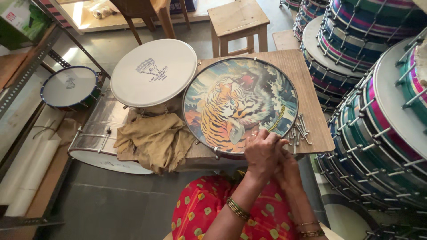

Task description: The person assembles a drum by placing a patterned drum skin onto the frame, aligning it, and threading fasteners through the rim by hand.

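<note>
— So where's the tiger-painted drum (pixel 240 106)?
— Flat on the wooden desk (pixel 311 89), beside loose metal rods (pixel 300 131).
— And the hands?
— Left hand (pixel 262 151) curls over the near rim; right hand (pixel 287 171) tucks behind it. Whether either set of fingers pinches anything, I cannot tell.

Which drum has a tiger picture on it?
The tiger drum on the wooden board, right under both hands. The drum beside it is plain white, and the small one far left has a blue rim.

A tiger-painted drum (pixel 240 104) is laid on the wooden table (pixel 311 111); its near rim is gripped by both hands, left hand (pixel 262 151) and right hand (pixel 287 171), beside metal tension rods (pixel 300 131).
</note>
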